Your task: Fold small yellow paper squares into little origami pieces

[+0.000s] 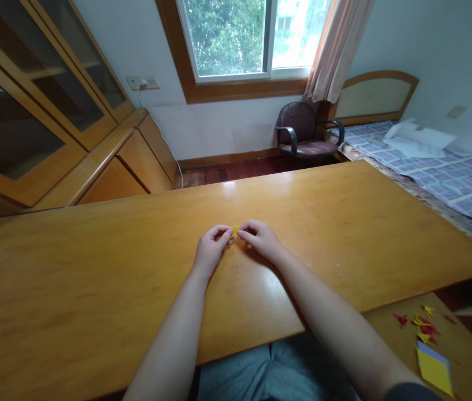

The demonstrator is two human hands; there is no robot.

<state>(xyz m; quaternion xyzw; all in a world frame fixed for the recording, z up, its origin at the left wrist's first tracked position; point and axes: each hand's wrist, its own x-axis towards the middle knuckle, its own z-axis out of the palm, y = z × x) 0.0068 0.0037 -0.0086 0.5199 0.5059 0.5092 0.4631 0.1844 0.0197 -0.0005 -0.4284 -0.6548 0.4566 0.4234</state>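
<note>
A small piece of folded yellow paper (pixel 234 230) is pinched between my two hands, just above the wooden table (pixel 135 278). My left hand (pixel 213 245) grips its left side between thumb and forefinger. From the right, my right hand (pixel 261 238) pinches its other edge with thumb and fingertips. Most of the paper is hidden by the fingers, so its exact folded form cannot be made out.
On a lower surface (pixel 394 345) at the right lie several small red and yellow folded paper figures (pixel 423 328) and a stack of yellow paper (pixel 434 370). Beyond the table stand an armchair (pixel 298 125), a bed (pixel 448 172) and a glass-door cabinet (pixel 64 150).
</note>
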